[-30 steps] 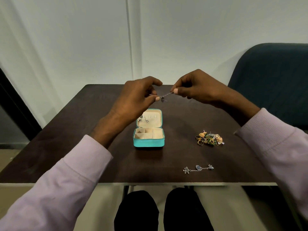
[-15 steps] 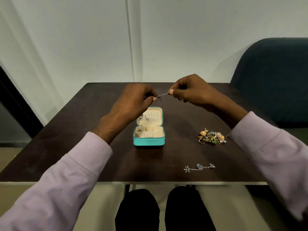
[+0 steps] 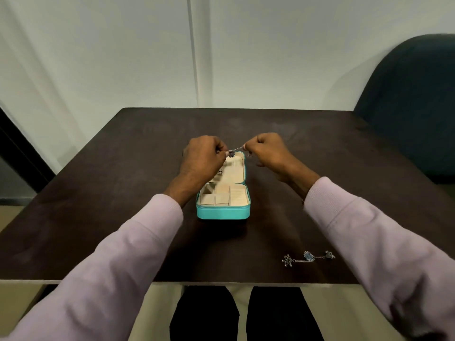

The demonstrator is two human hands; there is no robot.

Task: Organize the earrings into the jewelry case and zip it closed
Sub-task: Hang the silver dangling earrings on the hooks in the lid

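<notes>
A small turquoise jewelry case (image 3: 222, 212) lies open on the dark table, its cream lid flat at the far side and cream compartments near me. My left hand (image 3: 203, 157) and my right hand (image 3: 267, 151) hold a silver chain earring (image 3: 235, 151) stretched between their fingertips, just above the far edge of the lid. The left fingers pinch its dark flower end, the right fingers its other end. One small earring (image 3: 219, 171) sits on the lid pad beside my left wrist. A second silver chain earring (image 3: 307, 257) lies on the table at the near right.
The dark wooden table (image 3: 123, 193) ends at a near edge above my knees. A dark teal chair (image 3: 413, 107) stands at the far right. My right sleeve covers the table area at the right of the case.
Both hands have moved down and away from me with the chain earring, now low over the case lid. The view tilted down; the pile of earrings at the right is now behind my right arm.
</notes>
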